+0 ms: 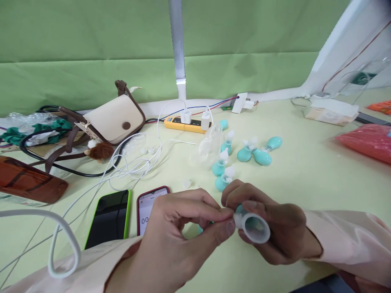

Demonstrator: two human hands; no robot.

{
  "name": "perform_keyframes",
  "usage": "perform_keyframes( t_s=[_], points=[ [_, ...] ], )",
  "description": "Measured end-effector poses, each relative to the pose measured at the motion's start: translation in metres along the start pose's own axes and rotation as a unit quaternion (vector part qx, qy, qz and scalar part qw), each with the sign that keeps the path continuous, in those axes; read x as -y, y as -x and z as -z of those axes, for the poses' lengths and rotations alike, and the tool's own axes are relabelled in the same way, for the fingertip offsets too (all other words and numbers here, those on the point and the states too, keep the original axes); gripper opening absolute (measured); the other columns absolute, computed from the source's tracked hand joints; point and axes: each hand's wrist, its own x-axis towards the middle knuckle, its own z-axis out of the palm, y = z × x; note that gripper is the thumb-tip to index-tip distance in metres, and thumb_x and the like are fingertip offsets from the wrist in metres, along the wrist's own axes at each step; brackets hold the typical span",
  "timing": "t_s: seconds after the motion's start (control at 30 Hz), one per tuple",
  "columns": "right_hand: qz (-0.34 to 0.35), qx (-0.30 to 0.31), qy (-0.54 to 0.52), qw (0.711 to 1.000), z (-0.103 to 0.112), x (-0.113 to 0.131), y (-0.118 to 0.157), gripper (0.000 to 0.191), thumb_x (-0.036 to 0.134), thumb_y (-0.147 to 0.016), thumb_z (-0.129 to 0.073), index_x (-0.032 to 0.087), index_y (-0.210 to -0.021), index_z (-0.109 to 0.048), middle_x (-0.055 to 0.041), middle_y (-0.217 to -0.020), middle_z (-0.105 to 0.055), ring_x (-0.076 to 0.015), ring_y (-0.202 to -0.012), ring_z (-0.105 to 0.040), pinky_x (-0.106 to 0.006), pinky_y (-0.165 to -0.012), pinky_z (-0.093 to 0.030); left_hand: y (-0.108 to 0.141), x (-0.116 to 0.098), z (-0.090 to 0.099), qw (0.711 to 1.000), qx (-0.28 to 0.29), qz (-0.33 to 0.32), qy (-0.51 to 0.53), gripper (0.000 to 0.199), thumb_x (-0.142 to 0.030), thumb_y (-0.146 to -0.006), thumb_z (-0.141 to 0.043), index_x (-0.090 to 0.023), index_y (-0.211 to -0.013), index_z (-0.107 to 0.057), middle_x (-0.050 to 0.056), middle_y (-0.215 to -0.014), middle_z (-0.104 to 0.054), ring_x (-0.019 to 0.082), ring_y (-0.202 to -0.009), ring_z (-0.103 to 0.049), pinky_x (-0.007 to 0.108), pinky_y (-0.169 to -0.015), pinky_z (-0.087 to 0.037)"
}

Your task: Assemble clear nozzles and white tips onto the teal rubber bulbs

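My right hand (284, 234) is wrapped round a small teal squeeze bulb (240, 210) with a clear, funnel-shaped plastic cup (266, 234). The cup's wide round mouth faces me, and most of the bulb is hidden by my fingers. With thumb and forefinger closed, my left hand (180, 240) pinches the cup's narrow side. Whether a separate small piece sits between those fingertips, I cannot tell. Just beyond my hands stand similar teal bulbs with clear tips, the nearest bulb (220, 184) close to my right knuckles. Part of something teal (200, 228) shows behind my left hand.
More teal bulbs (262, 157) lie beyond, beside a crumpled clear bag (209, 148). Two phones, one black-screened (110, 215) and one red-cased (152, 199), lie left among white cables (143, 165). Behind are a cream handbag (113, 118), a yellow power strip (171, 123) and a box (331, 112).
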Motion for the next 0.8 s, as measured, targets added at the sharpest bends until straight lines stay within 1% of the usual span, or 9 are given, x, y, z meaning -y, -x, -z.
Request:
perform_keyframes(
  t_s=[0.2, 0.37, 0.47, 0.53, 0.57, 0.63, 0.7, 0.73, 0.8],
  points=[
    [0.029, 0.006, 0.017, 0.999, 0.002, -0.001, -0.001, 0.068, 0.005, -0.076, -0.05, 0.022, -0.136, -0.021, -0.006, -0.087, -0.04, -0.0187, -0.078, -0.042, -0.037, -0.066, -0.044, 0.001, -0.006, -0.002, 1.0, 0.003, -0.005, 0.001, 0.013, -0.005, -0.067, -0.066, -0.015, -0.064, -0.074, 0.003, -0.055, -0.062, 0.01, -0.051, -0.056, 0.017, -0.044, -0.046],
    [0.031, 0.021, 0.002, 0.999, 0.003, -0.001, -0.001, 0.06, 0.01, -0.079, -0.049, 0.023, -0.132, -0.024, -0.0053, -0.085, -0.041, -0.0184, -0.077, -0.042, -0.037, -0.069, -0.044, 0.0, -0.007, -0.004, 0.999, -0.014, -0.03, 0.001, 0.014, -0.004, -0.066, -0.067, -0.016, -0.063, -0.072, 0.001, -0.054, -0.062, 0.009, -0.05, -0.056, 0.017, -0.046, -0.046],
    [-0.01, 0.014, -0.061, 0.998, 0.002, 0.003, -0.002, 0.051, 0.008, -0.078, -0.049, 0.026, -0.123, -0.032, -0.0036, -0.084, -0.041, -0.0171, -0.076, -0.043, -0.033, -0.064, -0.044, 0.003, -0.005, -0.004, 0.999, -0.012, -0.04, -0.007, 0.013, -0.005, -0.067, -0.067, -0.016, -0.063, -0.07, 0.001, -0.054, -0.062, 0.01, -0.049, -0.054, 0.02, -0.044, -0.045],
    [-0.093, 0.005, -0.162, 0.982, 0.002, 0.01, -0.004, 0.035, 0.013, -0.084, -0.045, 0.029, -0.114, -0.036, -0.0031, -0.085, -0.043, -0.0164, -0.079, -0.046, -0.032, -0.065, -0.045, 0.005, -0.001, -0.002, 0.997, -0.022, -0.072, -0.018, 0.014, -0.004, -0.068, -0.065, -0.017, -0.066, -0.068, 0.001, -0.057, -0.061, 0.01, -0.052, -0.054, 0.021, -0.045, -0.046],
    [-0.148, -0.003, -0.227, 0.962, 0.002, 0.014, -0.005, 0.025, 0.018, -0.088, -0.042, 0.028, -0.11, -0.038, -0.003, -0.087, -0.044, -0.0155, -0.079, -0.048, -0.032, -0.067, -0.046, 0.005, 0.001, 0.0, 0.994, -0.029, -0.102, -0.031, 0.015, -0.003, -0.068, -0.065, -0.017, -0.071, -0.068, 0.001, -0.064, -0.062, 0.012, -0.058, -0.057, 0.023, -0.05, -0.049],
    [-0.261, -0.031, -0.369, 0.891, 0.001, 0.022, -0.007, 0.011, 0.029, -0.092, -0.04, 0.025, -0.101, -0.043, -0.0029, -0.088, -0.047, -0.0134, -0.077, -0.053, -0.031, -0.069, -0.048, 0.004, 0.007, 0.004, 0.985, -0.029, -0.15, -0.08, 0.03, -0.008, -0.068, -0.068, -0.019, -0.096, -0.065, 0.006, -0.092, -0.063, 0.017, -0.085, -0.06, 0.028, -0.07, -0.053],
    [-0.334, -0.058, -0.486, 0.806, -0.001, 0.026, -0.008, 0.018, 0.037, -0.089, -0.047, 0.02, -0.095, -0.049, -0.0026, -0.084, -0.05, -0.012, -0.072, -0.057, -0.028, -0.068, -0.049, 0.0, 0.012, 0.008, 0.977, 0.015, -0.162, -0.138, 0.05, -0.016, -0.072, -0.067, -0.021, -0.12, -0.051, 0.009, -0.122, -0.053, 0.021, -0.114, -0.048, 0.035, -0.092, -0.046],
    [-0.358, -0.071, -0.524, 0.77, -0.003, 0.027, -0.008, 0.022, 0.038, -0.087, -0.05, 0.017, -0.092, -0.052, -0.0024, -0.08, -0.052, -0.0115, -0.071, -0.058, -0.026, -0.067, -0.049, -0.001, 0.013, 0.009, 0.973, 0.045, -0.16, -0.158, 0.055, -0.019, -0.075, -0.065, -0.022, -0.126, -0.045, 0.009, -0.13, -0.048, 0.022, -0.122, -0.042, 0.037, -0.099, -0.041],
    [-0.396, -0.088, -0.558, 0.724, -0.007, 0.026, -0.007, 0.027, 0.04, -0.084, -0.054, 0.013, -0.084, -0.058, -0.0032, -0.076, -0.056, -0.0111, -0.07, -0.059, -0.024, -0.069, -0.048, -0.004, 0.014, 0.009, 0.969, 0.082, -0.165, -0.165, 0.048, -0.018, -0.081, -0.059, -0.023, -0.126, -0.045, 0.007, -0.133, -0.048, 0.021, -0.125, -0.039, 0.039, -0.104, -0.036]
  ],
)
